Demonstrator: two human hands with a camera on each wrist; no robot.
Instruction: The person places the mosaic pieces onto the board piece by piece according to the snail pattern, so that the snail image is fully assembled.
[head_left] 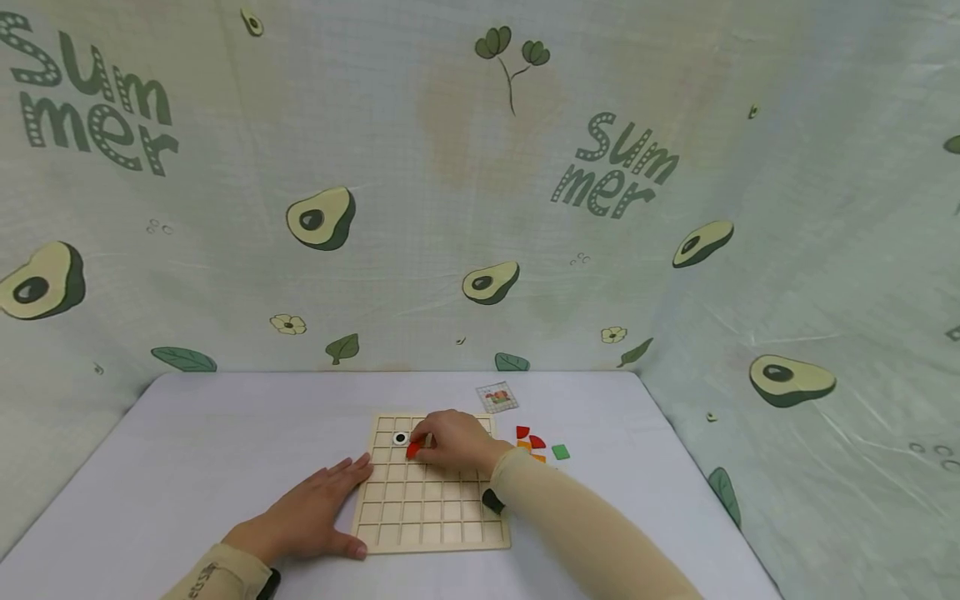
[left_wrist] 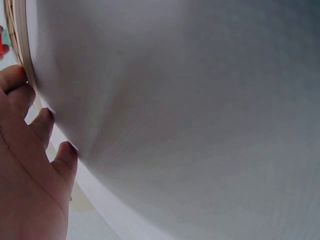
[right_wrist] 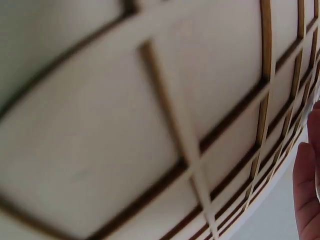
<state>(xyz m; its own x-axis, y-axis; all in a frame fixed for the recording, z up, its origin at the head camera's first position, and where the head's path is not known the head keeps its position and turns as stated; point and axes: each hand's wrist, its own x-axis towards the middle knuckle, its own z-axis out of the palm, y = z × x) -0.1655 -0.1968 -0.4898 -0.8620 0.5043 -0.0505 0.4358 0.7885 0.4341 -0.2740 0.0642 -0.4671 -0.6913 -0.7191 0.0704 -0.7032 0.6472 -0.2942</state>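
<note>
A pale wooden grid board [head_left: 412, 510] lies flat on the white table. In its upper left cells sits a white tile with a black dot [head_left: 401, 437]. My right hand [head_left: 456, 442] is over the upper part of the board and pinches a small red piece [head_left: 413, 450] between thumb and fingers, just right of the dotted tile. The hand covers some cells behind it. My left hand [head_left: 318, 508] rests spread against the board's left edge, its fingertips at the rim. In the right wrist view, the grid cells of the board [right_wrist: 100, 125] fill most of the picture.
Right of the board lie several loose pieces: red quarter shapes [head_left: 537, 442], orange ones [head_left: 524, 446] and a green square [head_left: 561, 452]. A small picture card [head_left: 497, 397] lies behind the board. A printed cloth [head_left: 405, 167] hangs around the table's back and sides.
</note>
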